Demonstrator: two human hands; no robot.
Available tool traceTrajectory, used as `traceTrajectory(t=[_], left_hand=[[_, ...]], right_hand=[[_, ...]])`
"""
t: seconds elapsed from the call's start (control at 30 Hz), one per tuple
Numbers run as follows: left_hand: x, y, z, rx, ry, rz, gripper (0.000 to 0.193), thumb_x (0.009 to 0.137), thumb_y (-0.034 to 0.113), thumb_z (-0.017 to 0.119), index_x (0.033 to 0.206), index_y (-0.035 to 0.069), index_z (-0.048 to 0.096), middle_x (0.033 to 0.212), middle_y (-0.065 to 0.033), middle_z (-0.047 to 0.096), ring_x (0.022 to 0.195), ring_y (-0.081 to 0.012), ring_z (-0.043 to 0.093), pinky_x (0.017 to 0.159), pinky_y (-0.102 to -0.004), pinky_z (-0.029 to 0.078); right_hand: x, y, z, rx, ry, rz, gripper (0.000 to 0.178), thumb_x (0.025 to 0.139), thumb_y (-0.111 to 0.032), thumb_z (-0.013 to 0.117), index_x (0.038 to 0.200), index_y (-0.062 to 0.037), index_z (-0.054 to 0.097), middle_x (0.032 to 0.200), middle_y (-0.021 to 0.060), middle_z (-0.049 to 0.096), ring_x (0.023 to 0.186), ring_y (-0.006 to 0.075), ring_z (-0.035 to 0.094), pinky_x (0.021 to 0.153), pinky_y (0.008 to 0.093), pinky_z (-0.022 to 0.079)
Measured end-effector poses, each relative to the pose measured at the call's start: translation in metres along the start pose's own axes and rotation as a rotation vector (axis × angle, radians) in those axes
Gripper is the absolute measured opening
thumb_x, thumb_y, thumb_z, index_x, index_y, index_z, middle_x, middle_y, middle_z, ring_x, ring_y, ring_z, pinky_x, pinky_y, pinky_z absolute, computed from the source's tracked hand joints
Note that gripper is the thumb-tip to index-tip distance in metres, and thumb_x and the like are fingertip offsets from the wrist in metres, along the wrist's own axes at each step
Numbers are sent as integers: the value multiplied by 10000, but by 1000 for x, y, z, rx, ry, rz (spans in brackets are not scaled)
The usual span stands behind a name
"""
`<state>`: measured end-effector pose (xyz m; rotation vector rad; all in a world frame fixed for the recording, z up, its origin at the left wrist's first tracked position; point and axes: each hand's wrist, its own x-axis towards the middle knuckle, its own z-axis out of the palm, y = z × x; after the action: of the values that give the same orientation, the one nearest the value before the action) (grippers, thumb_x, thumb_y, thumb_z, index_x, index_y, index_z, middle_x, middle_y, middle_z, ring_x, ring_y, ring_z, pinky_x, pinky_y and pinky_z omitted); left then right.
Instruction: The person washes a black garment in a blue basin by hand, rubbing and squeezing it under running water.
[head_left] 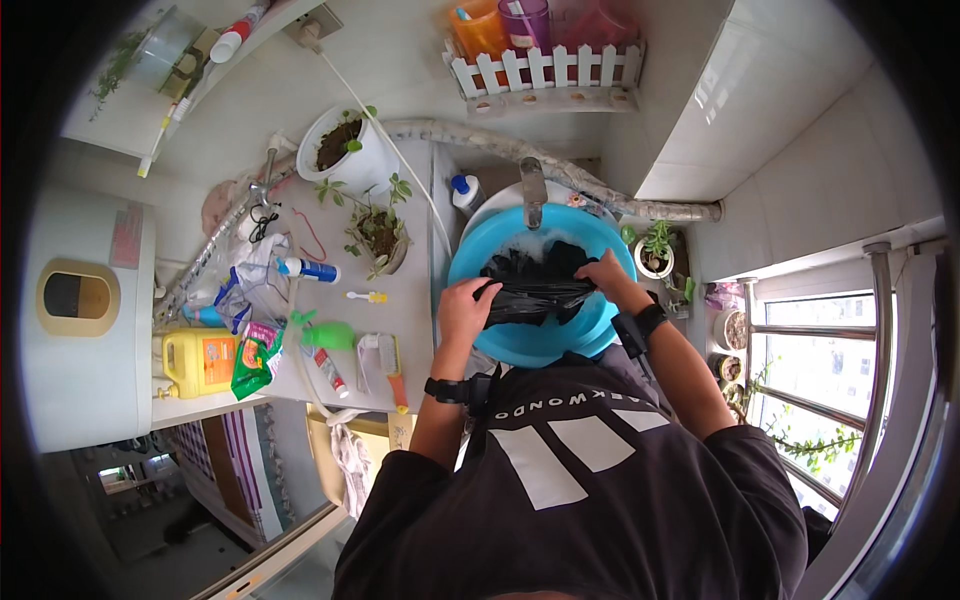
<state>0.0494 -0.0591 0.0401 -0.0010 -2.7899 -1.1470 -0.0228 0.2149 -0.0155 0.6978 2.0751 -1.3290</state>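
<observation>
A wet-looking black cloth point(538, 298), perhaps a garment, is stretched between my hands over a round blue basin point(522, 345). My left hand point(466, 312) pinches its left end near the basin's left rim. At the other end, my right hand point(612, 279) grips the fabric by the right rim. The cloth is bunched in folds, and its far part hangs down into the basin. White suds point(532, 243) show in the water behind it. Above the far rim juts a metal faucet point(533, 190). The basin rests in a white sink point(488, 212), mostly hidden beneath it.
On the counter point(330, 285) to the left stand potted plants point(380, 235), a green spray bottle point(330, 335), a brush point(395, 372) and a yellow jug point(200, 362). A blue-capped bottle point(466, 193) is beside the basin. A small potted plant point(655, 255) sits right, near a barred window point(815, 350).
</observation>
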Motion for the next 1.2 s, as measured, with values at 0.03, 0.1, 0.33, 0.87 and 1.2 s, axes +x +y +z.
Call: traceTrajectory(t=[0.03,0.1,0.33,0.87,1.2], left_hand=[[3,7,5,-106,46,-7,299,827,288,744,921,5,722,885,-188,701,794,-336,675,712,-389,522],[6,11,6,-371,84,-117,275,863,254,725,954,-5,718,847,-133,715,786,-258,686,715,-358,518],[20,35,8,-1315,-298,-401,464,875,-4,650,1318,-40,517,1236,-112,598,1116,-178,574,986,-305,442],[8,9,41,-1292,-650,-935,533,984,518,457,1314,111,552,1228,-68,623,1087,-201,612,886,-369,509],[23,11,42,-1563,-255,-513,296,931,164,614,1221,114,578,1102,-56,635,983,-190,644,812,-352,550]], right_hand=[[24,28,-3,38,-42,-98,301,793,-47,724,1053,25,591,899,114,626,851,194,636,703,287,519],[46,63,0,45,65,-687,318,762,-47,757,1007,26,568,870,117,627,774,211,621,658,327,505],[7,30,5,1193,-844,311,307,917,-316,652,1104,-75,614,1031,111,665,927,225,650,868,394,511],[-41,-27,12,1286,-900,-100,532,870,-249,598,1324,11,497,1308,164,581,1202,327,563,1072,449,418],[-76,-35,-12,1302,-988,-149,515,857,-186,611,1310,26,487,1248,205,599,1101,343,628,996,476,495]])
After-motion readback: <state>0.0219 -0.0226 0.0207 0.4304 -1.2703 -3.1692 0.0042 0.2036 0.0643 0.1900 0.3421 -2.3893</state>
